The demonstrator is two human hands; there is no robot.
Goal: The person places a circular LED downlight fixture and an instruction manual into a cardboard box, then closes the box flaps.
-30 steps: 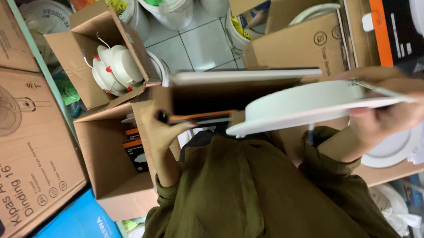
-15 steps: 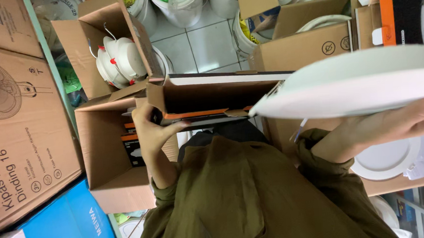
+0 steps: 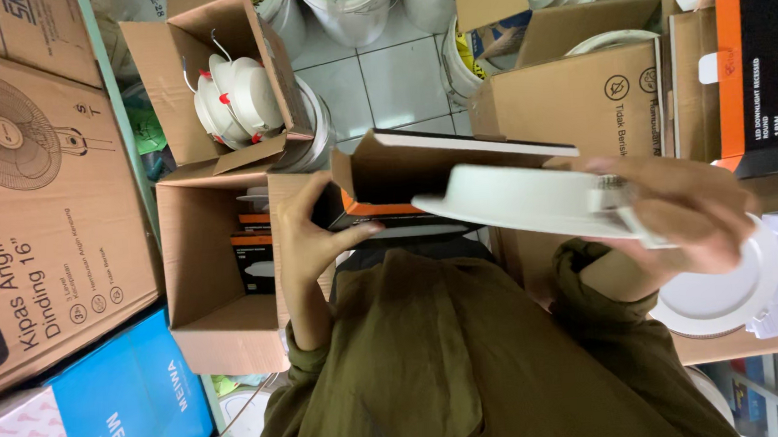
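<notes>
Our left hand [image 3: 303, 229] is closed around the end of a flat carton [image 3: 404, 167], thumb on one face and fingers curled behind it; the carton's flap stands open, showing brown card inside and an orange and black outside. Our right hand [image 3: 681, 212] grips a round white ceiling lamp [image 3: 520, 198] by the fitting on its back, with the lamp's edge just beside the carton's open mouth and partly overlapping it. Below the carton hangs our olive green shirt [image 3: 454, 360].

Left of the carton stands an open brown box [image 3: 207, 295] with dark packages inside, and above that a second open box [image 3: 215, 75] holding more white lamps [image 3: 234, 97]. Farther left of the carton lies a large fan box [image 3: 39, 179], with a blue box [image 3: 119, 411] beneath it. Above the carton we see white tile floor [image 3: 379, 73] and white buckets [image 3: 356, 2]. To the right of the carton another white lamp [image 3: 723, 291] rests on brown boxes.
</notes>
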